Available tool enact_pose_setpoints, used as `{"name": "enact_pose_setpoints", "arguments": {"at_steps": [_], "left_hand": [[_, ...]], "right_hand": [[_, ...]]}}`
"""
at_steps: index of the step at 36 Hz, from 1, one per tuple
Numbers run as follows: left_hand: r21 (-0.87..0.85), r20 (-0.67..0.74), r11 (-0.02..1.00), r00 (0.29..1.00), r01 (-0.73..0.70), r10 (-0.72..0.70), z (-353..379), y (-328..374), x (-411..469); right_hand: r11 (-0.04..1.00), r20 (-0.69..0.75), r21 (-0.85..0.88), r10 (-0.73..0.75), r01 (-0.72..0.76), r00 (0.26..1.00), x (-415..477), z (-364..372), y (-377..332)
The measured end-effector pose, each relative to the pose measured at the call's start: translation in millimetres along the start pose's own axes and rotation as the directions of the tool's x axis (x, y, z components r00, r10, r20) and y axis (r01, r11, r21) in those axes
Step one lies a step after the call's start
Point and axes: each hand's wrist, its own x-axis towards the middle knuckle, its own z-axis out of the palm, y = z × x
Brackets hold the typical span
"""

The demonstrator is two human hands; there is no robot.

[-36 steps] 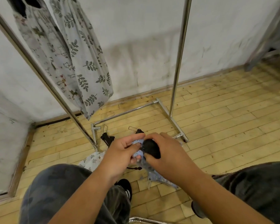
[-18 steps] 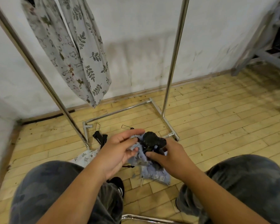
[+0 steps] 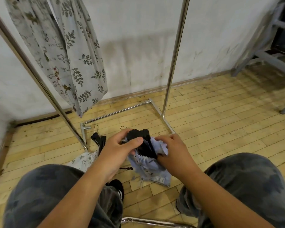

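A: Left hand [image 3: 120, 150]?

B: Grips the black piece [image 3: 138, 134] — thumb laid across its front, fingers curled behind.

A: And the right hand [image 3: 174, 153]?

B: Pinches the blue garment [image 3: 148, 165] at its right edge, fingers bent in tight on the fabric.

A: Where, exactly?

B: Up between both hands, over the floor [image 3: 220, 129], in front of the knees [image 3: 237, 178]. Bunches round the lower part of the black piece. Hangs down below the hands, with a gathered hem and loose threads.

A: Touching the floor?

B: Cannot tell — looks close at the lowest corner.

A: Around it?

B: Behind, a steel rack [image 3: 174, 55] against the wall [image 3: 138, 30], with two print garments [image 3: 67, 51] hung at the left end. By the rack's left foot, black hangers [image 3: 98, 140] on the boards, just beside the left hand. Under the left wrist, a print cloth [image 3: 84, 160] on the floor. Lower down, a dark shoe [image 3: 117, 186] between the legs, and a chrome bar [image 3: 151, 221] at the bottom edge.
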Motion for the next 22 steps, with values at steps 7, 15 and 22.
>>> {"name": "enact_pose_setpoints", "arguments": {"at_steps": [7, 15, 22], "left_hand": [[0.236, -0.006, 0.969, 0.997, -0.070, 0.074, 4.7, 4.6, -2.3], [0.377, 0.018, 0.920, 0.994, -0.108, 0.109, 5.8, 5.2, -3.0], [0.383, 0.007, 0.914, 0.990, -0.135, 0.143, 9.6, 2.9, -7.0]], "right_hand": [[0.971, -0.076, 0.141, 0.206, -0.194, 0.976, 0.5, -0.1, 3.7], [0.962, -0.081, 0.206, 0.197, -0.176, 0.977, 6.0, 0.7, -3.7], [0.986, -0.147, 0.133, 0.120, -0.101, 0.982, 8.9, -1.5, -1.2]]}}
